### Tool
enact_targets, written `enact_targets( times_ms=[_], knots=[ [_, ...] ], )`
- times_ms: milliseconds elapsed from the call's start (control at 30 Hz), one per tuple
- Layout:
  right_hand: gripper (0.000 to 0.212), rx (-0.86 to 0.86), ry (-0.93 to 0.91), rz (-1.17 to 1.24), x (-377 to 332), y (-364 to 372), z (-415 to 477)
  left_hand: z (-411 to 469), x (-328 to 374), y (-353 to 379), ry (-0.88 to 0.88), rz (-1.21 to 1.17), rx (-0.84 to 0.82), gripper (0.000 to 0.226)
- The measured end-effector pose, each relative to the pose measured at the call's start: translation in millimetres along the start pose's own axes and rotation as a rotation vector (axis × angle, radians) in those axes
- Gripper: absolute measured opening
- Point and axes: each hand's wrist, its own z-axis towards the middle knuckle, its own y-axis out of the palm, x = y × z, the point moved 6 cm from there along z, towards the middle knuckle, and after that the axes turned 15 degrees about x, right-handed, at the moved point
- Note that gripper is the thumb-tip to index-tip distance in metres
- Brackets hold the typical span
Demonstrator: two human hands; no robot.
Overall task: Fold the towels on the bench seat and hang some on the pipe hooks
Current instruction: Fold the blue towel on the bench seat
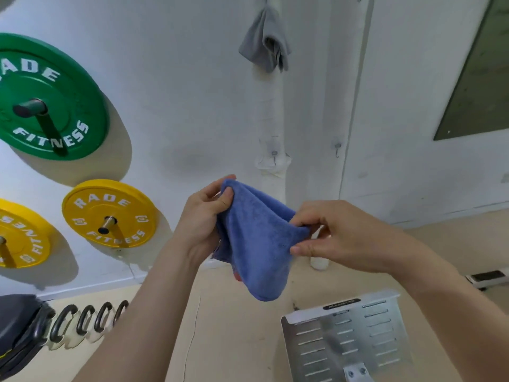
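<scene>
Your left hand [202, 216] and right hand [334, 232] each pinch an upper corner of the blue towel [256, 244], which hangs between them at centre frame. A grey towel [265, 45] hangs on the white pipe [271, 117] at upper centre.

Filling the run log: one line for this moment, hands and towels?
left hand: grips blue towel | right hand: pinches blue towel | blue towel: held in air | grey towel: hangs high on pipe | lower hook: bare
</scene>
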Motion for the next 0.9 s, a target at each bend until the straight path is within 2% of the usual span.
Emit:
enact_targets(
  times_ms=[33,200,367,433,500,533,567,633,700,733,767,833,900],
  knots=[
    [0.006,0.012,0.006,-0.037,3,-1,13,15,0,4,0.005,0.005,-0.021,0.021],
    [0.037,0.139,-0.012,-0.228,11,-14,66,74,-2,41,0.051,-0.009,-0.082,0.026],
    [0.043,0.182,-0.004,-0.394,29,-25,103,118,-24,82,0.001,0.009,-0.040,0.028],
    [0.043,0.236,0.058,-0.297,39,-35,120,133,-42,106,-0.139,0.026,-0.086,0.026],
    [0.037,0.313,0.225,0.028,61,-46,143,143,-54,137,-0.267,0.099,-0.215,0.021],
    [0.034,0.341,0.321,0.193,76,-52,155,149,-57,152,-0.264,0.194,-0.291,0.019],
    [0.035,0.355,0.401,0.290,91,-57,166,156,-58,163,-0.219,0.299,-0.325,0.019],
    [0.037,0.337,0.439,0.278,118,-67,184,177,-49,176,-0.042,0.433,-0.207,0.016],
    [0.034,0.317,0.337,0.102,138,-78,201,194,-27,185,0.090,0.269,-0.032,0.019],
    [0.028,0.309,0.270,0.022,144,-86,211,199,-13,197,0.128,0.139,-0.052,0.017],
    [0.022,0.303,0.211,-0.016,147,-94,220,197,4,216,0.172,0.059,-0.156,0.016],
    [0.018,0.295,0.107,-0.017,152,-114,240,189,32,258,0.328,0.156,-0.407,0.021],
    [0.019,0.265,0.081,0.059,159,-134,260,191,50,286,0.454,0.299,-0.508,0.025]
  ],
)
